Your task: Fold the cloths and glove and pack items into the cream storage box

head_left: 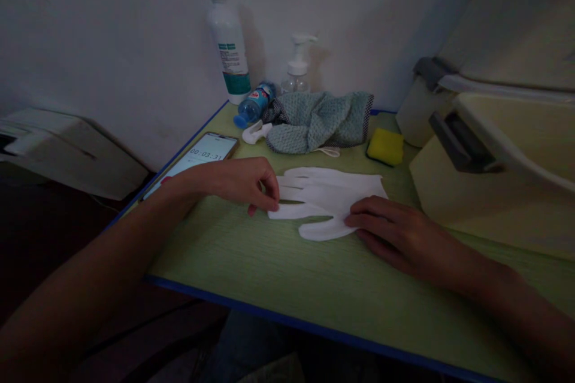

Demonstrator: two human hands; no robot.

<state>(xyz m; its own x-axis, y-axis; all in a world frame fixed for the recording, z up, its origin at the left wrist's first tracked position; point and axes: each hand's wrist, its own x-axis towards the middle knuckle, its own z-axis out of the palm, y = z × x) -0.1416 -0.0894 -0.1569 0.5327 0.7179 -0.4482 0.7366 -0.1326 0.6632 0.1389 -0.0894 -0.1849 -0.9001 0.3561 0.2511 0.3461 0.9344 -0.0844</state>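
Note:
A white glove (332, 194) lies flat on the light green table (269, 275), its fingers pointing left and its cuff to the right. My left hand (256, 182) is closed in a pinch on the tip of one glove finger. From the right, my right hand (395, 230) rests on the glove near the base of its thumb. Its fingers are stretched out and slightly bent, touching the fabric, and part of the glove's lower right edge is hidden under them.
Behind the glove lie a grey-green cloth (314, 122), a blue bottle (256, 105) and a yellow sponge (385, 146). A white bottle (229, 48) and a pump bottle (296, 69) stand by the wall. A phone (206, 152) is left; a cream bin (498, 173) stands right.

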